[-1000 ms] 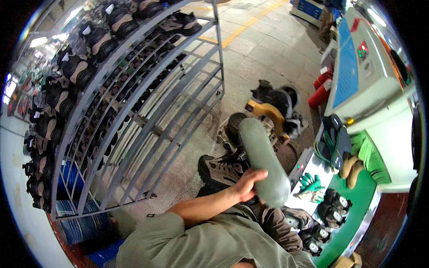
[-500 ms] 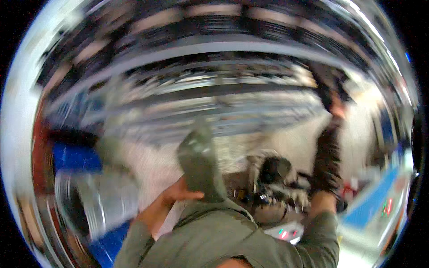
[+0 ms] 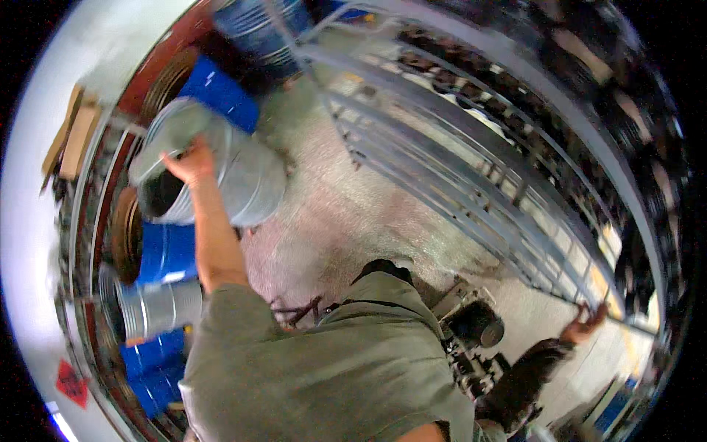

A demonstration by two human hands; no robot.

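Note:
My left hand (image 3: 193, 160) reaches out at the left, fingers bent around a smooth grey-green piece (image 3: 180, 127) whose kind I cannot make out. That piece overlaps the open end of a grey metal drum (image 3: 254, 180) lying on its side. The piece partly covers the drum's dark mouth. Far to the right, my right hand (image 3: 584, 324) is beside the low end of a grey metal rack (image 3: 442, 199). Its fingers look spread, and I cannot tell whether they touch the rack. A dark sleeve covers that forearm.
Blue drums (image 3: 221, 92) and a smaller grey drum (image 3: 162, 306) lie stacked along the left wall. Dark parts fill the shelves (image 3: 471, 81) at the upper right. A black machine part (image 3: 475, 324) stands on the floor right of my body.
The view has swung left and sharpened. My left hand has gone from beside my body out to the left, over the drum. The right arm now reaches lower at the right.

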